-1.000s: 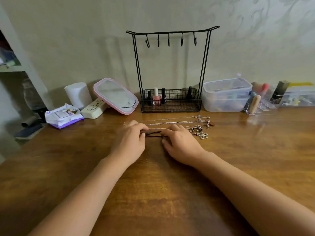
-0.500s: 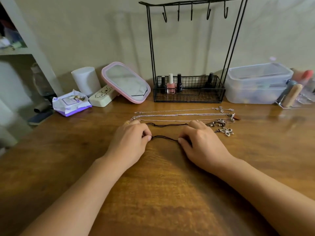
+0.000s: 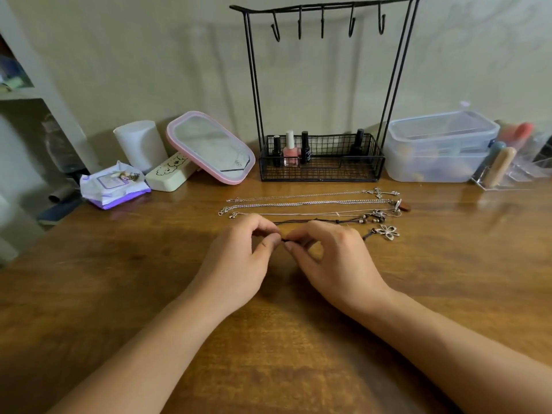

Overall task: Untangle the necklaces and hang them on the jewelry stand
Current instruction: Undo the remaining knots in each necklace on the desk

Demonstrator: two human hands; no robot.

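Note:
Several necklaces lie stretched side by side on the wooden table [image 3: 119, 294] in front of a black wire jewelry stand [image 3: 322, 162] whose hooks hang bare. Two silver chains [image 3: 307, 202] lie farthest back; a thin beaded cord [image 3: 352, 220] lies nearer. The nearest is a black cord necklace with a silver flower pendant [image 3: 388, 232]. My left hand [image 3: 239, 261] and my right hand [image 3: 334, 258] meet at the middle of the table, each pinching that black cord [image 3: 285, 240] between thumb and fingertips. Most of the cord is hidden under my right hand.
Nail polish bottles [image 3: 291, 152] stand in the stand's basket. A pink-framed mirror [image 3: 210, 147], a white cylinder [image 3: 140, 144], a cream case [image 3: 170, 173] and a wipes packet [image 3: 113, 186] sit at the back left. A clear plastic box [image 3: 439, 147] and an acrylic organizer [image 3: 513, 165] stand at the back right.
My hands had drawn apart with the black cord stretched between them; now they have come together, pinching the cord close to each other. The camera has shifted.

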